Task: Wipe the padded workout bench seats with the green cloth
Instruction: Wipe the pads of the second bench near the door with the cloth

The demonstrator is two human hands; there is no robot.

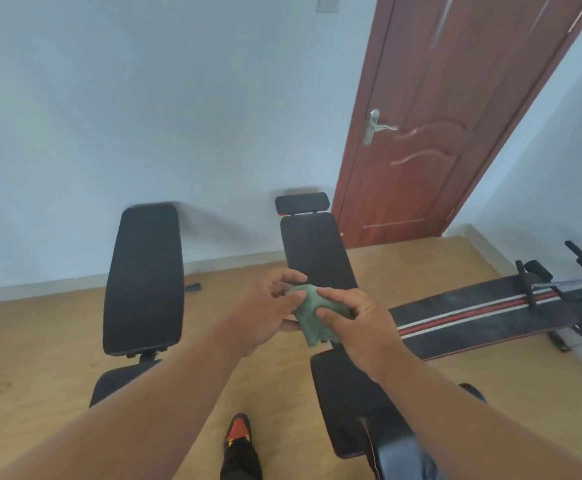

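Gym room, wood floor (57, 341), cloth not on any pad; wiping progress can't be judged.
Left bench (144, 278), middle bench (313, 251), striped bench (483, 315) right; left hand (265, 313) and right hand (362, 327) both pinch green cloth (308, 315), frame centre.

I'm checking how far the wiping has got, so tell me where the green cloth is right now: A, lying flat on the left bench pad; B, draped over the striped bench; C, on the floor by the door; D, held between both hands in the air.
D: the green cloth is pinched between the left hand and right hand, above the benches, touching no pad.
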